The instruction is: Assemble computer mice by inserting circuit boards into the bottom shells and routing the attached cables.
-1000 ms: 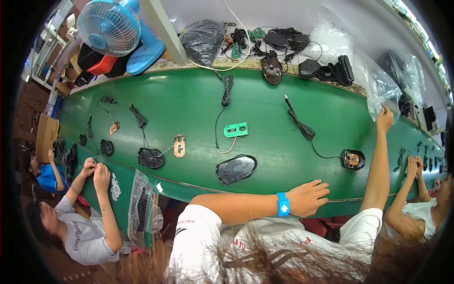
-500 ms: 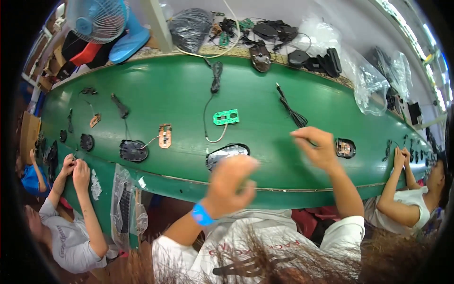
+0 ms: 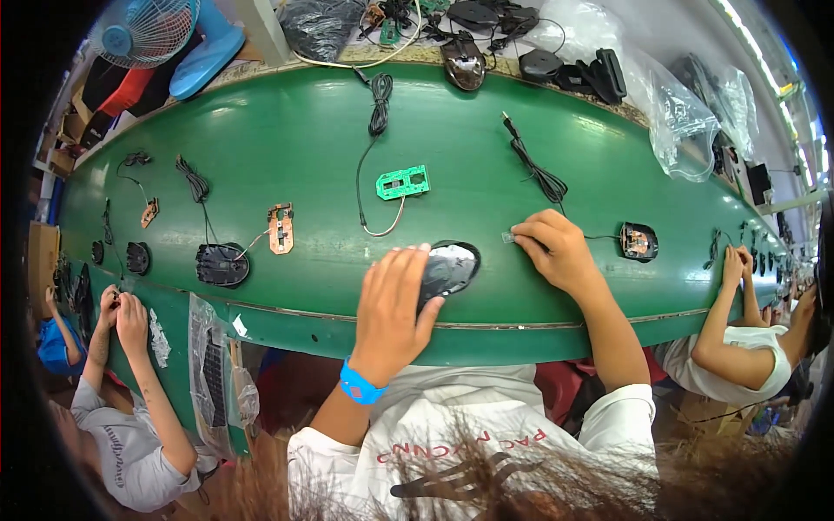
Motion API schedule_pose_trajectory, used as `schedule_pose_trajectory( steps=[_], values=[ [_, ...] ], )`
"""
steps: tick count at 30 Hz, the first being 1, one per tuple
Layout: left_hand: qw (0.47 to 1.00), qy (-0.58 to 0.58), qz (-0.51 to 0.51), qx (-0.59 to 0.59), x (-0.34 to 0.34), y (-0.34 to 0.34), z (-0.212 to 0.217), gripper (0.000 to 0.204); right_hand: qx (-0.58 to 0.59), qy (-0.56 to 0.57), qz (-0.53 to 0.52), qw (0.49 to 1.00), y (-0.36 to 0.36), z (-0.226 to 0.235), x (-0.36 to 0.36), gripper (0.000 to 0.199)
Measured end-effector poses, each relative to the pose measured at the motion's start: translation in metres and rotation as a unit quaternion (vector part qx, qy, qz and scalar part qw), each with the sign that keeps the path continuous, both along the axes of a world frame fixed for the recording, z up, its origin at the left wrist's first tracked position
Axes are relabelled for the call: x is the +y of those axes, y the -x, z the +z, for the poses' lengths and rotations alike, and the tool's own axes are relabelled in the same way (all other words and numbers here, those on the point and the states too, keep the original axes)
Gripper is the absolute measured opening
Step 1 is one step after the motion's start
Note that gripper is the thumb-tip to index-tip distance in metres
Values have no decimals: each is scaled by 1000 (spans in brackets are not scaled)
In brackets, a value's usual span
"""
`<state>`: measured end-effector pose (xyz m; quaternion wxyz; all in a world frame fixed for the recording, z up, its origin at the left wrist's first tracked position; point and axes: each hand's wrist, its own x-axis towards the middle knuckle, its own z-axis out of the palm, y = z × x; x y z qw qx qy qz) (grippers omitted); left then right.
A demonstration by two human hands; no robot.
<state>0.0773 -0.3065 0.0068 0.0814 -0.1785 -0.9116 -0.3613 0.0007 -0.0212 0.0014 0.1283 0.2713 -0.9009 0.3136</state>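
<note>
The left hand [image 3: 395, 308] lies flat, fingers spread and open, on the near edge of the green bench [image 3: 287, 130], its fingertips resting on the left side of a glossy black mouse shell [image 3: 450, 265]. The shell sits at the near middle of the bench, just left of the right hand [image 3: 556, 252]. The right hand is closed in a pinch on a small pale part [image 3: 508, 237], held at the bench surface just right of the shell. A blue wristband [image 3: 360, 385] circles the left wrist.

Farther out, a green circuit board [image 3: 403, 182] lies with a thin cable running from it to a coiled black lead [image 3: 380, 91]. To the right, a second black cable [image 3: 534, 169] runs toward a small open mouse base [image 3: 638, 241]. To the left lie a brown circuit board [image 3: 281, 227] and a black mouse base [image 3: 221, 264].

At the far left stands a blue fan [image 3: 152, 30]. Other persons work at both ends of the bench: one at the near left [image 3: 130, 434], one at the right [image 3: 747, 347].
</note>
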Motion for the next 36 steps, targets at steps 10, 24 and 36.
schedule_pose_trajectory(
  steps=[10, 24, 36],
  values=[
    [999, 51, -19, 5, 7, -6, 0, 69, -44, 88, 96, 991, -27, 16, -52, 13],
    [991, 120, -57, 4, 3, -8, 7, 39, -47, 123, 37, 991, -27, 15, -37, 23],
    [988, 136, -72, 0, -3, -6, 8, 40, -43, 118, 48, 991, -25, 7, -38, 21]
  ],
)
